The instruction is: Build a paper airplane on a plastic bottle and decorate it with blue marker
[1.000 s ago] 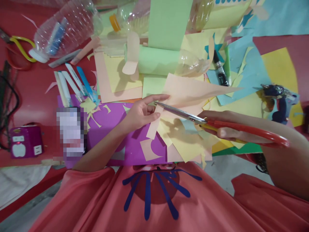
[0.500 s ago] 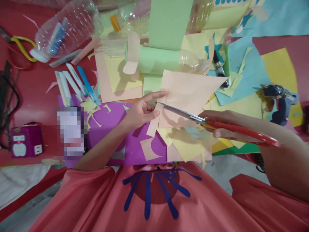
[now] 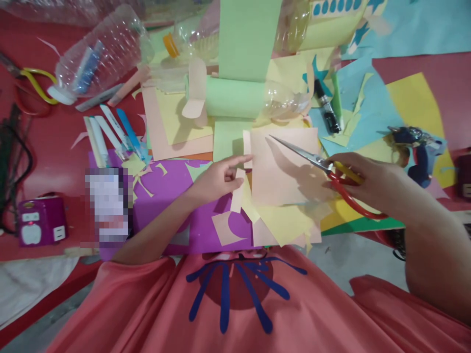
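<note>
Head view shows the right hand gripping red-and-yellow scissors by the handles, blades together and pointing left above a peach sheet, which is spread over other papers in front of the person. Thumb and curled fingers of the left hand pinch a narrow peach strip, forefinger stretched to the sheet's left edge; beyond lies a green-wrapped bottle

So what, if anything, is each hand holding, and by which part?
The right hand holds metal scissors by their red and yellow handles; the left hand holds a narrow, pale peach paper strip near its upper end.
</note>
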Tool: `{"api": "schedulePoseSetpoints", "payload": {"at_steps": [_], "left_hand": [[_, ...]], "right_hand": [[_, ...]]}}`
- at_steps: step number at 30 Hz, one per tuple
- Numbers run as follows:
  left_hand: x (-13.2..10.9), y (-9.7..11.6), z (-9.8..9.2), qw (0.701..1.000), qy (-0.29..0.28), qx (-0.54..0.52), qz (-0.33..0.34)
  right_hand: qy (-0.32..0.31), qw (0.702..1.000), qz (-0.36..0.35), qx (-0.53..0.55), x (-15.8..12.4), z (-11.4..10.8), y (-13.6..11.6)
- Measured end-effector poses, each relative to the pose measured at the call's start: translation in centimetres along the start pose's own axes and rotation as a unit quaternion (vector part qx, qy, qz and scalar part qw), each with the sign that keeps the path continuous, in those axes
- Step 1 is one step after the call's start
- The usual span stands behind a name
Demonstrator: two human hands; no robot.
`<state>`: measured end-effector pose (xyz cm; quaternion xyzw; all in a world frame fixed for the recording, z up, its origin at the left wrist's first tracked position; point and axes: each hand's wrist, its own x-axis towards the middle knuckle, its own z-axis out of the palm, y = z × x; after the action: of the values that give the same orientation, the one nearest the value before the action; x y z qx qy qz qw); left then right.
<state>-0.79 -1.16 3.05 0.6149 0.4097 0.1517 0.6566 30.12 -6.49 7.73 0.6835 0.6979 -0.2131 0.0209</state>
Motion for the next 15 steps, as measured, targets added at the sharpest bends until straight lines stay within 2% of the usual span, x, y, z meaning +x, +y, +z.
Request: {"api": "schedulePoseSetpoints", "payload": {"at_steps": [3,5,7,10,12,15], "left_hand": [[-0.1,0.4,-0.2,0.997,-0.042,0.069,0.007],[-0.1,0.7,-0.5,0.996,-0.029,0.082,0.009],[0.0,0.8,-0.9,0.995,0.024,0.091,0.020],[0.1,0.8,-1.7,0.982,0.137,0.114,0.058],[0.3,0.6,-2.5,0.965,0.196,0.160,0.066],[0.5,-0.1,-4.0,0.917,0.294,0.254,0.091]], "right_hand": [[0.049,0.997,0.031,-0.059,0.4,1.5,0.8],[0.054,0.995,0.028,-0.077,0.7,2.2,1.5],[0.059,0.995,-0.001,-0.076,0.9,2.5,2.2],[0.084,0.994,-0.031,-0.054,1.0,2.0,2.4],[0.124,0.991,-0.033,-0.041,1.2,1.3,1.5],[0.192,0.977,-0.091,0.020,2.5,1.0,-1.1]]}}
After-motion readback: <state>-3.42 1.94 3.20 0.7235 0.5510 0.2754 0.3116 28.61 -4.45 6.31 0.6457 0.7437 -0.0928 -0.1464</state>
